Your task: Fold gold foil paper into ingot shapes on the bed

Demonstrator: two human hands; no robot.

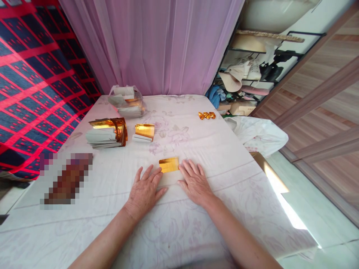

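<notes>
A small sheet of gold foil paper (168,164) lies flat on the cloth-covered table, creased along its length. My left hand (144,188) rests palm down at its left edge, fingers spread, fingertips at the near left corner. On the other side my right hand (195,181) lies flat with its fingers apart, the index fingertip by the sheet's right edge. Neither hand grasps anything. Beyond my left hand sits a small stack of gold foil paper (144,130), and left of it a thicker folded bundle of gold and grey-white paper (108,133).
At the back left stands a clear plastic bag (126,101) of paper. Several folded gold pieces (206,116) lie at the far right of the table. A blurred-out patch (67,179) covers something on the left. Beyond the right edge are a white bag (258,136) and a shelf rack (252,78).
</notes>
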